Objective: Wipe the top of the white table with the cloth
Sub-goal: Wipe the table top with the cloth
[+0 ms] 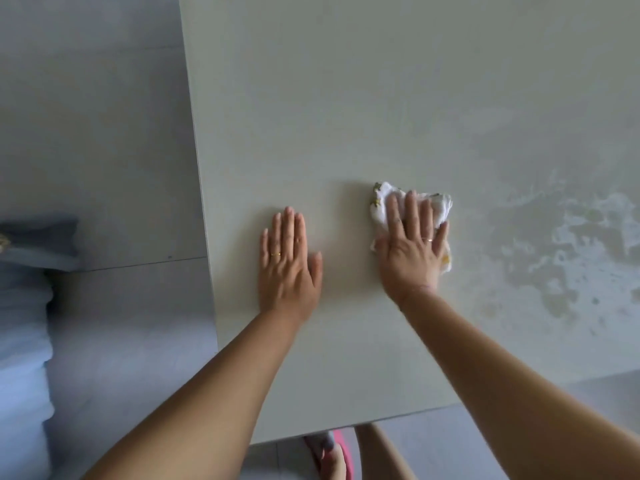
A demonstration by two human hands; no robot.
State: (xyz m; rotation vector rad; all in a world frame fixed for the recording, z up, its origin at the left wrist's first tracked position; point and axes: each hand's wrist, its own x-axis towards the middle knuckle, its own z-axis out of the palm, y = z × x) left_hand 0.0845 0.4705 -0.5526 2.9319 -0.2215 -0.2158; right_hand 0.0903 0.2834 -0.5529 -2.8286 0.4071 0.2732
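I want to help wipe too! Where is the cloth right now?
In the head view, the cloth lies on the white table under the right hand, right of the bare left hand and left of the wet patch.

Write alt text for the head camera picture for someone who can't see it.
Seen from above, a person's right hand presses a crumpled white cloth flat on a white table, while the left hand rests palm down beside it. Wet, streaky patches mark the tabletop to the right of the cloth.
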